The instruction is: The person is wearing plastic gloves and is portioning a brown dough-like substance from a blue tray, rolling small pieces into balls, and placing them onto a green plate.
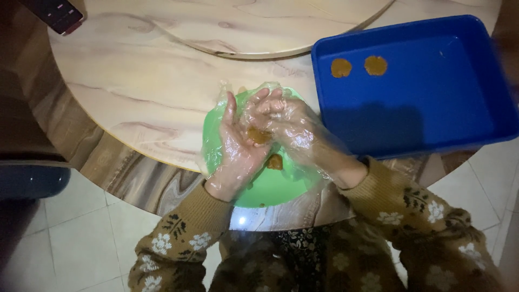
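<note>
Both my hands wear loose clear plastic gloves and meet above a green bowl (270, 189) at the table's near edge. My left hand (235, 148) lies palm up with a brown lump of dough (258, 135) on it. My right hand (286, 121) presses its fingers onto that lump from the right. Another brown piece (275, 161) shows in the bowl below the hands. Two flat brown discs (341, 67) (376, 65) lie side by side in the far left corner of a blue rectangular tray (448, 135).
The round wood-grain table (135, 92) carries a raised turntable (243, 27) at its middle. A dark remote-like object (57, 13) sits at the far left edge. A dark seat (30, 181) stands left of the table, over a tiled floor (81, 232).
</note>
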